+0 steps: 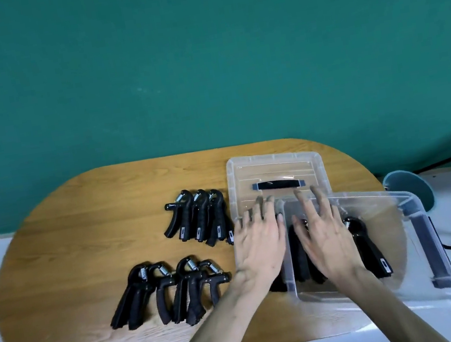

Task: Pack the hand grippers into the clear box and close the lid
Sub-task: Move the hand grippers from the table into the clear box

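Observation:
The clear box [408, 286] stands at the table's right end, partly over the edge, with several black hand grippers [369, 245] lying in it. Its clear lid [273, 163], with a black handle, lies flat on the table behind the box. My right hand [325, 231] hovers over the box's left half, fingers spread, holding nothing. My left hand [259, 242] hangs open just outside the box's left wall, over the lid's near edge. One group of black hand grippers [199, 219] lies left of the lid. Another group of hand grippers [169, 292] lies nearer the front.
The oval wooden table [83, 252] stands against a green wall. A round teal stool [410, 186] and black cables are on the white floor to the right of the table.

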The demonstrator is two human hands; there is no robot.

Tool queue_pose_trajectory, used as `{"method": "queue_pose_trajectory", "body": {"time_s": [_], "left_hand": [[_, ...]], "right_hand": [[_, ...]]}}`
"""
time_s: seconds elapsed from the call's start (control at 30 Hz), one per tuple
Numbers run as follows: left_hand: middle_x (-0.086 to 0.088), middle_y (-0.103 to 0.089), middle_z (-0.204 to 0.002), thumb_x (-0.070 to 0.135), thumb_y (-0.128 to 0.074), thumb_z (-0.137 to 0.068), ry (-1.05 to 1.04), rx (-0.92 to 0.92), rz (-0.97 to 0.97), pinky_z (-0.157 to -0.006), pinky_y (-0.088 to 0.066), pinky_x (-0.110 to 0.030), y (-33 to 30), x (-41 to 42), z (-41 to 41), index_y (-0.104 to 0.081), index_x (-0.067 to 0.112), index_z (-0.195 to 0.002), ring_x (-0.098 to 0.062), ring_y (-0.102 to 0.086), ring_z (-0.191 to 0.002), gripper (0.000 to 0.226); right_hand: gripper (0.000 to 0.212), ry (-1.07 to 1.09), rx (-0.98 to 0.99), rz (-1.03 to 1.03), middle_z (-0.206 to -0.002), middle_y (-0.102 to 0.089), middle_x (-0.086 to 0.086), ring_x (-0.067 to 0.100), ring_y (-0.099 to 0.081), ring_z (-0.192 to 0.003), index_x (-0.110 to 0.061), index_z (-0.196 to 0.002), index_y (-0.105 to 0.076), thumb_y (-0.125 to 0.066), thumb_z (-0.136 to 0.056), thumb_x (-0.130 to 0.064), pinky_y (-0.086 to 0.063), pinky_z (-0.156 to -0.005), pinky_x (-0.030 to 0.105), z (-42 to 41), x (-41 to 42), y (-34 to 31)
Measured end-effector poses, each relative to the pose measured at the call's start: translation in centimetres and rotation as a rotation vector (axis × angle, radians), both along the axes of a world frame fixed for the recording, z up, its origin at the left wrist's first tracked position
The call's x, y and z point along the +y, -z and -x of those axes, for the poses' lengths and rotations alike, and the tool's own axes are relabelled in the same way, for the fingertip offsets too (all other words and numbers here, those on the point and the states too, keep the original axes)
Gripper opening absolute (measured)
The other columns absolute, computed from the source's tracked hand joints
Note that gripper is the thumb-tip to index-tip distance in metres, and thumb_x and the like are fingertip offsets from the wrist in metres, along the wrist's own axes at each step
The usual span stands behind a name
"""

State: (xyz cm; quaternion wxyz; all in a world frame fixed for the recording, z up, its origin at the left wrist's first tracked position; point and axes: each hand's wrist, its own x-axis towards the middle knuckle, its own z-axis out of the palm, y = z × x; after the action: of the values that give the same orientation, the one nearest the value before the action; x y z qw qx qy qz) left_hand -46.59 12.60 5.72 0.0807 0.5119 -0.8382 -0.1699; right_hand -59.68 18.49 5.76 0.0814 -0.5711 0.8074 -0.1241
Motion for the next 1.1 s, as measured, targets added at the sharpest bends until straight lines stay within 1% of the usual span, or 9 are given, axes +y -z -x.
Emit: {"method": "queue_pose_trajectory", "body": {"time_s": [0.07, 0.17, 0.27, 0.4, 0.57, 0.7, 0.9, 1.0, 1.1], "left_hand": [[-0.008, -0.056, -0.141, 0.041, -0.014, -0.101, -0.026, -0.011, 0.006, -0.098, -0.050, -0.044, -0.4, -0.7, -2.3, -0.040, 0.018, -0.145, -0.028, -0.060, -0.119, 0.057], [-0.008, -0.062, -0.132, 0.040, -0.018, -0.101, -0.083, -0.012, 0.021, -0.091, -0.051, -0.042, -0.6, -1.7, -6.4, -0.045, 0.017, -0.139, -0.026, -0.063, -0.109, 0.052], [-0.007, -0.063, -0.129, 0.040, -0.019, -0.101, -0.131, -0.007, 0.021, -0.089, -0.053, -0.042, -0.6, -2.8, -9.9, -0.044, 0.018, -0.139, -0.026, -0.064, -0.107, 0.050], [-0.007, -0.059, -0.136, 0.039, -0.022, -0.102, -0.183, -0.012, -0.006, -0.092, -0.053, -0.043, 0.1, -4.1, -14.4, -0.042, 0.019, -0.140, -0.026, -0.064, -0.111, 0.047], [-0.009, -0.058, -0.136, 0.039, -0.028, -0.104, -0.274, -0.068, -0.075, -0.093, -0.050, -0.044, 1.8, -5.4, -20.1, -0.042, 0.019, -0.141, -0.028, -0.061, -0.114, 0.044], [-0.009, -0.044, -0.152, 0.040, -0.023, -0.105, -0.304, -0.123, -0.166, -0.105, -0.043, -0.043, 4.7, -6.1, -24.2, -0.035, 0.020, -0.146, -0.027, -0.051, -0.129, 0.047], [-0.008, -0.023, -0.163, 0.043, -0.017, -0.106, -0.318, -0.209, -0.288, -0.116, -0.026, -0.044, 9.2, -5.9, -28.7, -0.020, 0.022, -0.153, -0.026, -0.032, -0.143, 0.052], [-0.007, -0.011, -0.166, 0.047, -0.011, -0.106, -0.306, -0.186, -0.358, -0.120, -0.020, -0.044, 11.6, -5.5, -30.2, -0.010, 0.022, -0.156, -0.024, -0.023, -0.147, 0.056], [-0.002, -0.001, -0.167, 0.051, -0.009, -0.105, -0.298, -0.105, -0.374, -0.121, -0.016, -0.042, 13.8, -4.9, -31.2, -0.003, 0.025, -0.157, -0.022, -0.016, -0.150, 0.059]], "right_hand": [[0.054, -0.037, 0.005, -0.010, -0.157, -0.028, 0.019, 0.043, -0.051, -0.117, -0.020, -0.149, -0.034, -0.050, -0.099, -0.033, -0.051, -0.092, 0.050, -2.2, -0.8, -0.3], [0.055, -0.100, 0.012, -0.021, -0.157, -0.027, 0.019, 0.043, -0.052, -0.117, -0.021, -0.152, -0.031, -0.044, -0.100, -0.036, -0.050, -0.096, 0.050, -6.2, -2.4, -0.6], [0.052, -0.127, 0.027, -0.016, -0.158, -0.027, 0.017, 0.043, -0.051, -0.119, -0.022, -0.150, -0.033, -0.046, -0.101, -0.034, -0.048, -0.099, 0.052, -9.7, -4.0, -0.5], [0.052, -0.146, 0.034, -0.046, -0.159, -0.027, 0.014, 0.041, -0.052, -0.119, -0.021, -0.150, -0.033, -0.043, -0.102, -0.036, -0.054, -0.087, 0.049, -13.7, -6.0, -0.3], [0.054, -0.176, 0.068, -0.098, -0.155, -0.034, 0.016, 0.040, -0.054, -0.116, -0.019, -0.150, -0.032, -0.042, -0.101, -0.037, -0.055, -0.087, 0.053, -17.8, -8.1, 1.1], [0.055, -0.179, 0.077, -0.161, -0.153, -0.037, 0.017, 0.040, -0.053, -0.116, -0.019, -0.149, -0.035, -0.046, -0.099, -0.038, -0.053, -0.088, 0.053, -20.7, -9.7, 3.3], [0.055, -0.178, 0.055, -0.239, -0.156, -0.032, 0.016, 0.043, -0.043, -0.130, -0.019, -0.148, -0.034, -0.050, -0.098, -0.036, -0.052, -0.089, 0.057, -23.8, -12.0, 7.5], [0.055, -0.166, 0.067, -0.263, -0.158, -0.028, 0.016, 0.041, -0.033, -0.139, -0.019, -0.148, -0.033, -0.050, -0.098, -0.036, -0.049, -0.094, 0.059, -25.0, -13.1, 9.7], [0.056, -0.147, 0.072, -0.281, -0.162, -0.019, 0.015, 0.040, -0.021, -0.146, -0.019, -0.150, -0.030, -0.048, -0.099, -0.037, -0.043, -0.101, 0.059, -26.1, -14.3, 11.8]]}}
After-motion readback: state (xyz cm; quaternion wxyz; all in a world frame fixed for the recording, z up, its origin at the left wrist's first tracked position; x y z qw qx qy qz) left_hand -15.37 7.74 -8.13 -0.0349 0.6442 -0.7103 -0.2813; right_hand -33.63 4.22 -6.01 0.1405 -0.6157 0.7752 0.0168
